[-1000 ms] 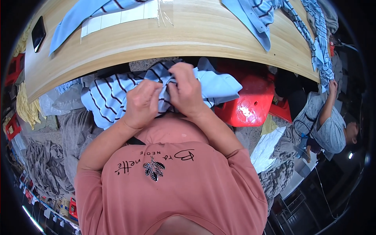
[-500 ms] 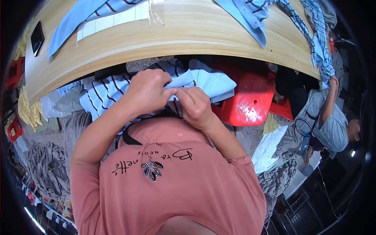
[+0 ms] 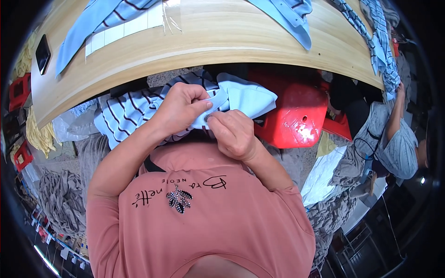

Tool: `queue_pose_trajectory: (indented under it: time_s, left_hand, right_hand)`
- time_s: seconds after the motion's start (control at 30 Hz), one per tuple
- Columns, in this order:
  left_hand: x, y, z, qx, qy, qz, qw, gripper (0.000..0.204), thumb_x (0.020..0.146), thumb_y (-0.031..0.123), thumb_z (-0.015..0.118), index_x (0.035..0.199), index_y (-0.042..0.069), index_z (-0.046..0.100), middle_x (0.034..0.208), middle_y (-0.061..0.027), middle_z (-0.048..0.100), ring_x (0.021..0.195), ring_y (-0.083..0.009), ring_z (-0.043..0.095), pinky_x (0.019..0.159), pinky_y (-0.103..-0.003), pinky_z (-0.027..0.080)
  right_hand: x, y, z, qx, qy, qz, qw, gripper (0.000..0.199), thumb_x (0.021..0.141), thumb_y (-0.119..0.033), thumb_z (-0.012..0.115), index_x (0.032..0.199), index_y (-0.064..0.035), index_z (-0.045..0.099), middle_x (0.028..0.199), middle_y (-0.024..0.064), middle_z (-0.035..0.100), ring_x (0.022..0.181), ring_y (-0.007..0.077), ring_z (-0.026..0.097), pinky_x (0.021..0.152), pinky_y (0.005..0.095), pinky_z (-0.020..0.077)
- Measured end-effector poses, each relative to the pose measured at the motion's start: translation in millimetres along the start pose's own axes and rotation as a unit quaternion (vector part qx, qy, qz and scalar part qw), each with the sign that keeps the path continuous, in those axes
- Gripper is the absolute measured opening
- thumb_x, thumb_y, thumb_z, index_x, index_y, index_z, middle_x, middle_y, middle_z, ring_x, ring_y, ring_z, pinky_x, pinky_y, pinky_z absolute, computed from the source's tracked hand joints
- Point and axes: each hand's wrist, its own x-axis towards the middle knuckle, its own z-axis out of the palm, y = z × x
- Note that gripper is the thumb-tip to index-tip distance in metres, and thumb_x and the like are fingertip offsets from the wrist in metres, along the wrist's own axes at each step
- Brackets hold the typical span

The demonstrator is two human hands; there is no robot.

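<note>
A light blue shirt (image 3: 121,121) with dark stripes lies across my lap, its plain blue collar part (image 3: 248,96) spread toward the right. My left hand (image 3: 183,104) is closed, pinching the plain blue front band between thumb and fingers. Just below and to the right, my right hand (image 3: 233,134) is also closed, thumb and forefinger pressed on the band. At those fingertips shows a small dark round button (image 3: 206,118). Part of the band is hidden behind my fingers.
Ahead is a wooden table (image 3: 204,52) with more blue striped garments (image 3: 282,18), a phone (image 3: 43,54) and white strips (image 3: 125,30). A red stool (image 3: 294,118) stands to my right. Piled grey cloth (image 3: 62,199) lies left. Another person (image 3: 398,148) holds a garment at far right.
My hands have moved slightly apart, the right one lower, bringing the button and more of the blue band into view. The view has shifted a little.
</note>
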Motion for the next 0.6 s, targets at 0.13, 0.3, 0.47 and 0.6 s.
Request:
queue_pose_trajectory:
  time_s: [0.13, 0.3, 0.47, 0.6]
  left_hand:
    - [-6.1, -7.3, 0.3, -0.013, -0.020, -0.042, 0.999, 0.009, 0.078, 0.006, 0.056, 0.076, -0.003, 0.059, 0.065, 0.0041, 0.053, 0.058, -0.0016, 0.042, 0.050, -0.019, 0.034]
    - [-9.7, -13.8, -2.8, -0.061, -0.025, -0.047, 0.997, 0.013, 0.076, 0.008, 0.057, 0.077, -0.005, 0.058, 0.063, 0.0011, 0.052, 0.057, -0.0043, 0.043, 0.049, -0.022, 0.034]
    - [-11.5, -9.2, -5.9, -0.134, -0.003, -0.089, 0.987, 0.011, 0.075, 0.006, 0.058, 0.076, -0.004, 0.058, 0.064, 0.0008, 0.053, 0.058, -0.0044, 0.045, 0.049, -0.021, 0.035]
    - [-12.2, -10.6, -6.5, -0.116, -0.008, -0.079, 0.990, 0.005, 0.074, 0.005, 0.060, 0.074, 0.001, 0.057, 0.066, 0.0029, 0.053, 0.059, -0.0021, 0.044, 0.051, -0.018, 0.035]
  right_hand:
    - [-0.8, -0.7, -2.6, -0.027, -0.001, -0.009, 1.000, 0.021, 0.060, -0.001, 0.060, 0.081, 0.0016, 0.055, 0.075, 0.0092, 0.056, 0.052, 0.0168, 0.050, 0.045, 0.0269, 0.0384]
    - [-2.5, -1.3, 3.3, -0.022, 0.001, -0.014, 1.000, 0.023, 0.059, -0.001, 0.059, 0.082, 0.0013, 0.055, 0.075, 0.0087, 0.056, 0.051, 0.0162, 0.050, 0.045, 0.0263, 0.0375]
    - [0.8, -2.0, 4.0, 0.024, -0.050, -0.006, 0.998, 0.022, 0.059, -0.002, 0.060, 0.080, 0.0012, 0.055, 0.072, 0.0078, 0.054, 0.051, 0.0161, 0.049, 0.044, 0.0272, 0.0366]
    - [1.5, -3.0, 1.8, 0.025, -0.062, -0.004, 0.998, 0.021, 0.059, -0.003, 0.061, 0.079, 0.0007, 0.054, 0.072, 0.0077, 0.054, 0.053, 0.0160, 0.049, 0.045, 0.0277, 0.0364]
